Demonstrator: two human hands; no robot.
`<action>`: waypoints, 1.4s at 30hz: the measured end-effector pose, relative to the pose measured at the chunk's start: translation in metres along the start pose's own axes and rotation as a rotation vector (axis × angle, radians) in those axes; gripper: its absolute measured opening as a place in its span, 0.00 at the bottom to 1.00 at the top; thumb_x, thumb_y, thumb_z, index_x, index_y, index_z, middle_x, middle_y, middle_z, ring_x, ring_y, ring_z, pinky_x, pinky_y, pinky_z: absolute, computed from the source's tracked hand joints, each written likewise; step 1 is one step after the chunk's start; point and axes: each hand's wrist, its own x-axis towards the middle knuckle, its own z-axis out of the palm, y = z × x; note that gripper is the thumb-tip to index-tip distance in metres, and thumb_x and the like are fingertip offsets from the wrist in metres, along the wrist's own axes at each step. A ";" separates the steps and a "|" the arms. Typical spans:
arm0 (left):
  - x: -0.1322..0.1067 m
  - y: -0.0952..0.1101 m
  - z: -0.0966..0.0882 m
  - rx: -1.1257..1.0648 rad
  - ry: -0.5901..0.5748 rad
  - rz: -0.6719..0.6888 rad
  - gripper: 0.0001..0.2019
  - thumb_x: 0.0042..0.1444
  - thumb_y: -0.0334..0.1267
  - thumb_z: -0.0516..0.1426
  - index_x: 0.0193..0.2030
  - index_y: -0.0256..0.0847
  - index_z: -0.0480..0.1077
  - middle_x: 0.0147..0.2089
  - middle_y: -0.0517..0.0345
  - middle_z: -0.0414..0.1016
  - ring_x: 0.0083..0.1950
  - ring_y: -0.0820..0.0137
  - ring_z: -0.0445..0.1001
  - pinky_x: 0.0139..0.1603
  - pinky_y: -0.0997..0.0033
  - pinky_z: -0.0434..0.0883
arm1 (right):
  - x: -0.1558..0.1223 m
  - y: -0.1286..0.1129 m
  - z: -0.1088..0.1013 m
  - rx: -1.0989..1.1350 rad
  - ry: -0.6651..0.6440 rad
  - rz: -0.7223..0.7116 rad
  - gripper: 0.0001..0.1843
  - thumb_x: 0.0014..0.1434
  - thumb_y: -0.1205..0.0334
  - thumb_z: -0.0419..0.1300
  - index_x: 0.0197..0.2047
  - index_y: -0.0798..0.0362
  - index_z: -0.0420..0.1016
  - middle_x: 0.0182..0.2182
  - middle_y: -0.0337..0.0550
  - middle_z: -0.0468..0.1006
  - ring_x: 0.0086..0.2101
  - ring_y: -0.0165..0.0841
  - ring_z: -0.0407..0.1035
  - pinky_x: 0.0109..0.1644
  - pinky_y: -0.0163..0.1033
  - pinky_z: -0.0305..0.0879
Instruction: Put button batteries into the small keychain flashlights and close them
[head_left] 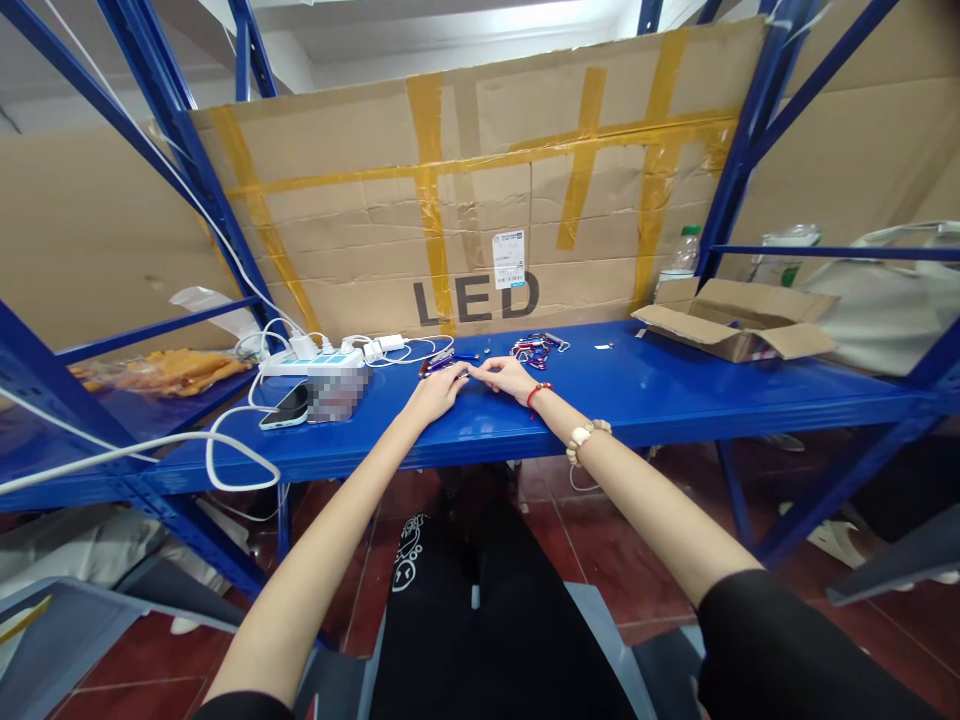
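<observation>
- Head view: both arms reach out over a blue metal shelf [675, 385] that serves as the counter, and the two hands meet near its middle.
- The left hand [439, 390] lies low on the blue surface, fingers stretched forward and close together; their tips touch a small dark item [463, 374] that is too small to identify.
- The right hand [510, 377] rests just beside it, fingers curled inward toward the same spot; whether they pinch the item cannot be told.
- A red string bracelet [538, 392] and a pale bead bracelet [585, 436] sit on the right wrist.
- Just beyond the hands lie several thin pen-like pieces [439, 362], and to their right a heap of coloured clips [536, 348].
- Left of the hands are a phone [286, 408], a white power strip [319, 362] with plugs and white cables [225, 450].
- At the right end lies an open cardboard box [739, 322], with a plastic bottle [684, 255] behind it.
- A taped cardboard sheet [480, 200] marked LED stands along the back.
</observation>
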 end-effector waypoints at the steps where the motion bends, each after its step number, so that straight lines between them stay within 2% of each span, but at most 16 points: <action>1: 0.000 0.000 0.000 -0.002 0.001 -0.010 0.14 0.61 0.39 0.44 0.52 0.44 0.62 0.42 0.54 0.73 0.41 0.65 0.73 0.43 0.67 0.67 | 0.000 0.000 0.000 0.007 0.002 0.002 0.22 0.38 0.46 0.66 0.23 0.59 0.70 0.15 0.34 0.63 0.17 0.20 0.54 0.20 0.29 0.51; 10: 0.001 -0.002 0.001 -0.009 0.000 -0.067 0.15 0.61 0.39 0.42 0.53 0.43 0.61 0.36 0.54 0.73 0.38 0.65 0.72 0.40 0.67 0.66 | 0.001 0.001 -0.002 0.079 0.007 -0.028 0.27 0.40 0.50 0.66 0.41 0.58 0.76 0.25 0.40 0.71 0.22 0.21 0.57 0.19 0.27 0.53; 19: 0.002 -0.007 0.004 -0.044 -0.044 -0.036 0.15 0.62 0.39 0.42 0.50 0.43 0.62 0.37 0.56 0.72 0.40 0.67 0.71 0.40 0.70 0.66 | 0.002 0.003 -0.002 0.058 -0.012 -0.052 0.25 0.38 0.53 0.67 0.40 0.58 0.78 0.34 0.46 0.76 0.22 0.21 0.58 0.20 0.28 0.54; 29: 0.002 -0.010 0.003 -0.062 -0.052 -0.027 0.15 0.62 0.40 0.40 0.47 0.43 0.63 0.31 0.58 0.69 0.35 0.69 0.69 0.36 0.72 0.65 | -0.001 -0.001 -0.001 0.019 -0.004 -0.041 0.24 0.36 0.53 0.67 0.36 0.61 0.78 0.24 0.43 0.74 0.20 0.22 0.57 0.20 0.30 0.53; 37: 0.000 -0.007 0.002 -0.093 -0.025 -0.036 0.14 0.62 0.40 0.40 0.45 0.43 0.63 0.30 0.60 0.69 0.33 0.70 0.69 0.35 0.72 0.65 | 0.003 0.006 -0.001 0.007 -0.012 -0.031 0.26 0.36 0.53 0.68 0.38 0.61 0.78 0.19 0.39 0.71 0.18 0.21 0.54 0.20 0.30 0.53; 42: -0.002 -0.005 0.001 -0.100 -0.023 -0.025 0.14 0.62 0.39 0.39 0.46 0.42 0.63 0.32 0.58 0.70 0.35 0.69 0.70 0.37 0.72 0.65 | 0.002 0.007 -0.001 0.020 -0.021 -0.042 0.28 0.37 0.53 0.67 0.42 0.59 0.77 0.31 0.46 0.76 0.20 0.21 0.55 0.20 0.30 0.53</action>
